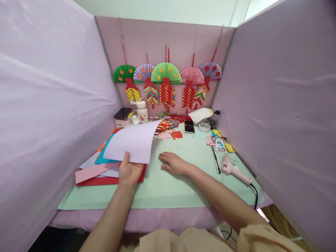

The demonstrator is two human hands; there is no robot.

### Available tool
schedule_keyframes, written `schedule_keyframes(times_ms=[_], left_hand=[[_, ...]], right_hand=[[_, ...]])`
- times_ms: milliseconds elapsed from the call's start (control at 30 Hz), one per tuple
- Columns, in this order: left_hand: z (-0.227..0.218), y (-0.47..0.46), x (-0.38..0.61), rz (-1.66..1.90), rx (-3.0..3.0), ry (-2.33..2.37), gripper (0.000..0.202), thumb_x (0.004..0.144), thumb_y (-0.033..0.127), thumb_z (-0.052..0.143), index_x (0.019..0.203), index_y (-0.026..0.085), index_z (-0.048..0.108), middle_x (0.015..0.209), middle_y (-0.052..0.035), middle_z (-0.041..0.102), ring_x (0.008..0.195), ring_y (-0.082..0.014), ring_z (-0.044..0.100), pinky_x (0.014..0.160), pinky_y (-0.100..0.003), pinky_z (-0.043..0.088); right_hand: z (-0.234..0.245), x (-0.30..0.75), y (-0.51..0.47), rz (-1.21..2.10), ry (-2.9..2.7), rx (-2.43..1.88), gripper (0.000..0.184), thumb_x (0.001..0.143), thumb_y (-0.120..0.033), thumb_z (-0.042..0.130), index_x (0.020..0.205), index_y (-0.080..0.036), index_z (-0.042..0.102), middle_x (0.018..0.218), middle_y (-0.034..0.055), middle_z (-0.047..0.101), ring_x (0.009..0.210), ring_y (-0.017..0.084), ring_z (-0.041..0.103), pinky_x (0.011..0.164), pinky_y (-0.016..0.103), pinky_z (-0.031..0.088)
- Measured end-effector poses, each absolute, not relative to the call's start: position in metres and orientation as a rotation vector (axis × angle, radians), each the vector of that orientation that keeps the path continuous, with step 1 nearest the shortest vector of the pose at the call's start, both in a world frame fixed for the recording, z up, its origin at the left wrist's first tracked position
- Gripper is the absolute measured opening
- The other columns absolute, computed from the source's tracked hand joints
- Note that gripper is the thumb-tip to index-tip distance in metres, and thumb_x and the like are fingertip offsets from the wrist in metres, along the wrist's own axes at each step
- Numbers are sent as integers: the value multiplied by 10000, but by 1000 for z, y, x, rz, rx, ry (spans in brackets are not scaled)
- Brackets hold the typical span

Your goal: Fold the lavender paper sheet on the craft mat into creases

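My left hand (pixel 130 170) grips a pale lilac sheet of paper (pixel 131 141) by its near edge, thumb on top and the other fingers underneath. The sheet is raised and bends over a stack of coloured paper, where blue paper (pixel 105 158), a pink strip (pixel 91 174) and red paper (pixel 101 181) show. My right hand (pixel 173 163) lies flat on the pale green table cover (pixel 178 189), fingers stretched toward the sheet but apart from it. Nothing is in that hand.
Paper fans (pixel 166 72) with firecracker-like tails hang on the back panel. Along the back stand a white bottle (pixel 142 112), rolled paper tubes (pixel 169 125), a phone (pixel 189 126) and a tape roll (pixel 204 127). Paper scraps (pixel 216 143), a pen (pixel 216 161) and a corded glue gun (pixel 236 170) lie right.
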State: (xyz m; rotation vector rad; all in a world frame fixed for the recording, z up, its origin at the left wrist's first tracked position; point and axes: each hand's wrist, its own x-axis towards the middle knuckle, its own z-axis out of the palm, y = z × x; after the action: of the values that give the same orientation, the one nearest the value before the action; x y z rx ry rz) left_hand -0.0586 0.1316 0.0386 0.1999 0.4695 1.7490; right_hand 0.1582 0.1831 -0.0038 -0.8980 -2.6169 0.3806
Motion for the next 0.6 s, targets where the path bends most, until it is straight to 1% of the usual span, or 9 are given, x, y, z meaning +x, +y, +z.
schedule_keyframes(times_ms=[67, 133, 267, 367, 467, 533, 600], left_hand=[[37, 131, -61, 1746, 200, 438, 388, 995, 242, 359, 1362, 201, 480, 1160, -81, 689, 1031, -165, 669, 968, -330, 503], [36, 131, -64, 1743, 206, 396, 393, 990, 246, 380, 1369, 196, 470, 1154, -85, 691, 1024, -175, 672, 964, -341, 505], [35, 128, -66, 1708, 192, 276, 386, 989, 244, 391, 1363, 205, 478, 1154, -78, 690, 1021, -184, 674, 968, -348, 502], [35, 126, -66, 1677, 187, 204, 384, 993, 234, 376, 1362, 221, 482, 1181, -69, 678, 1054, -181, 659, 998, -345, 480], [34, 125, -65, 1654, 189, 197, 391, 1000, 236, 348, 1368, 224, 479, 1184, -67, 676, 1054, -172, 659, 1021, -336, 459], [32, 124, -64, 1625, 192, 184, 396, 1003, 248, 335, 1372, 227, 478, 1181, -66, 677, 1047, -164, 662, 1036, -326, 445], [30, 123, -62, 1587, 212, 152, 401, 1006, 263, 327, 1378, 234, 472, 1198, -64, 667, 1067, -159, 652, 1057, -323, 422]], right_hand=[[-6, 157, 200, 354, -2603, -983, 446, 929, -387, 499, 1318, -169, 513, 1416, 100, 475, 1314, 219, 415, 1104, 348, 313], [-8, 159, 218, 321, -2515, -1145, 419, 923, -390, 509, 1276, -168, 546, 1404, 100, 486, 1297, 217, 428, 1094, 332, 310], [-13, 165, 252, 273, -2307, -1418, 383, 927, -358, 486, 1191, -99, 583, 1347, 181, 509, 1270, 274, 432, 1068, 393, 306], [-16, 164, 271, 273, -2136, -1561, 349, 919, -325, 483, 1147, -87, 598, 1316, 202, 517, 1246, 277, 441, 1051, 394, 306], [-15, 162, 277, 296, -1990, -1598, 322, 907, -275, 467, 1130, -94, 611, 1317, 194, 516, 1243, 268, 434, 1058, 382, 292], [-12, 162, 273, 312, -1903, -1568, 323, 907, -234, 414, 1116, -102, 622, 1328, 173, 511, 1252, 254, 421, 1070, 367, 281], [-7, 163, 262, 340, -1820, -1524, 343, 902, -214, 363, 1093, -118, 632, 1301, 149, 533, 1231, 236, 438, 1056, 350, 302]])
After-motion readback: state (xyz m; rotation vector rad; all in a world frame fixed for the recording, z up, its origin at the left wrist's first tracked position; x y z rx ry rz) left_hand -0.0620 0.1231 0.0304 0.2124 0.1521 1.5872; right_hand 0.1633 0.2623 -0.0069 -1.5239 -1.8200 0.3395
